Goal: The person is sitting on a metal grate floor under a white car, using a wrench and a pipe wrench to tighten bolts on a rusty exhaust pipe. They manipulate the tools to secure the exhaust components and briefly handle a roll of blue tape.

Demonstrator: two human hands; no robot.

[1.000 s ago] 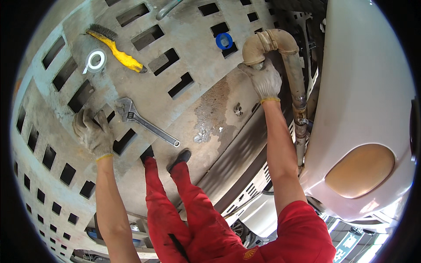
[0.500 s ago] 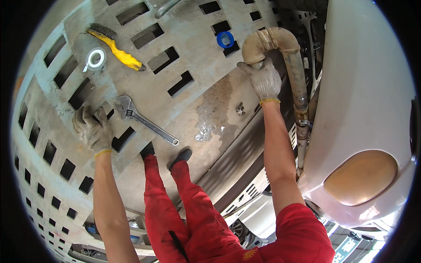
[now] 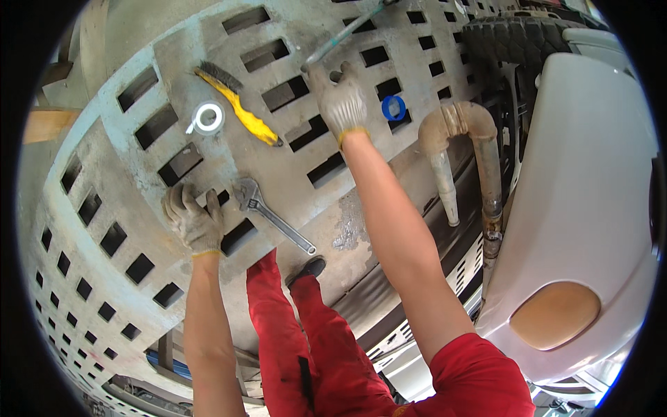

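My left hand [image 3: 194, 221], in a dirty knit glove, rests on the perforated metal plate [image 3: 186, 94] with bent fingers spread, left of the adjustable wrench [image 3: 278, 220]. My gloved right hand [image 3: 340, 101] reaches to the lower end of a grey-green metal rod [image 3: 339, 42], fingers bent and apart; whether they touch it is unclear. Between my hands lie a yellow-handled wire brush [image 3: 246, 115] and a white tape roll [image 3: 208, 118]. A blue ring-shaped part [image 3: 393, 108] sits right of my right hand. A rusty bent pipe [image 3: 490, 170] has a pale downward section [image 3: 445, 187].
A white vehicle panel with an amber oval [image 3: 563, 174] fills the right side. A large tyre [image 3: 507, 38] is behind it at the top. My red-trousered legs show below the plate. A wooden board [image 3: 52, 125] is at the left rim.
My right hand has left the pipe elbow and moved up and left to the rod's end, revealing the pale downward section. The view has shifted, so the tools appear farther right.
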